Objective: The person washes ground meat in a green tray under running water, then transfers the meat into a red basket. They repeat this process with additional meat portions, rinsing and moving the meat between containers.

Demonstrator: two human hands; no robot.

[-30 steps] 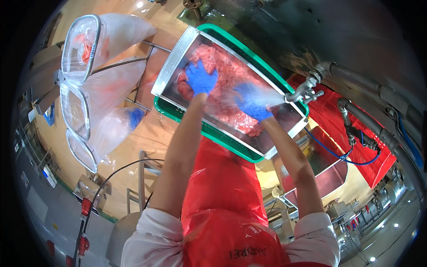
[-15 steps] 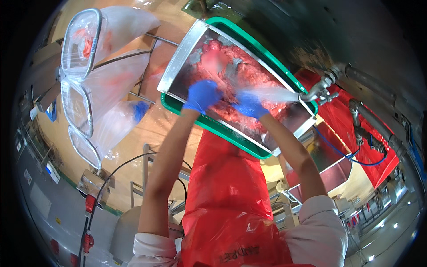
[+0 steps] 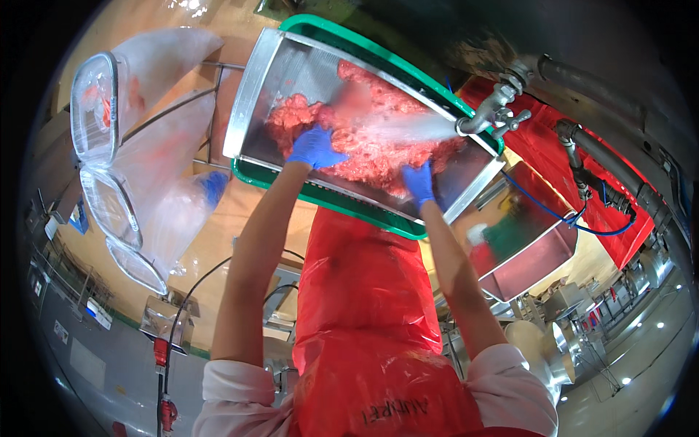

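Observation:
A heap of raw pink-red meat [image 3: 375, 149] lies in a metal tray [image 3: 251, 98], which sits in a green tub [image 3: 331, 29]. My left hand [image 3: 317, 148], in a blue glove, touches the meat's left part with its fingers spread. Further right, my blue-gloved right hand [image 3: 419, 183] rests at the near edge of the heap, its fingers apart and partly in the meat. From a metal tap [image 3: 499, 109] at the tray's right end, water sprays leftward over the meat. The spray blurs part of the heap.
Several clear plastic bags on metal hoops [image 3: 95, 109] hang at the left, with pink pieces in one. A metal bin [image 3: 542, 255] stands at the right beside a blue hose [image 3: 542, 211]. Pipes [image 3: 619, 153] and red sheeting [image 3: 611, 233] are behind it.
My hands have moved apart, the right one toward the tray's near right side. The meat has shifted, baring the tray's far left floor. The whole view has moved slightly.

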